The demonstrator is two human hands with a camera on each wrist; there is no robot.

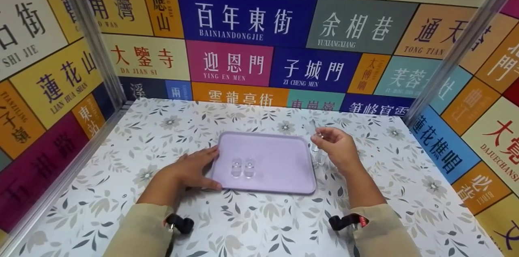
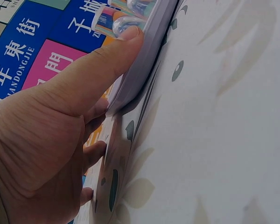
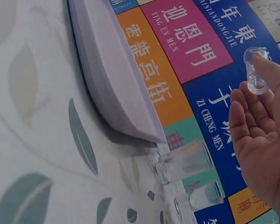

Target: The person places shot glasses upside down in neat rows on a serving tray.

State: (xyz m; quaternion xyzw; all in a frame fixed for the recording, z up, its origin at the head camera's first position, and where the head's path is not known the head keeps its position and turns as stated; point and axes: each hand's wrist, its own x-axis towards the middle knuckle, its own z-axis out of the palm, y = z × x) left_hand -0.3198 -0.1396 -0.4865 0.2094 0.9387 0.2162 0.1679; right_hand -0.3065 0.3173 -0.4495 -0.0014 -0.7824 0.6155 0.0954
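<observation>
Left hand (image 1: pixel 190 170): fingers spread apart, touching tray (image 1: pixel 284 163) rim. 2 glasses (image 1: pixel 236 170) inside tray, right of left fingers. Right hand (image 1: pixel 339 147): thumb and finger pinching held glass (image 3: pixel 251 72); other glasses (image 3: pixel 186 161) standing below right fingers, beside tray.

In the head view we find the clear piece (image 3: pixel 250 71) in the right hand (image 1: pixel 338 149) too small to make out clearly; the left wrist view's top edge cuts off the tray (image 1: pixel 279 159).
</observation>
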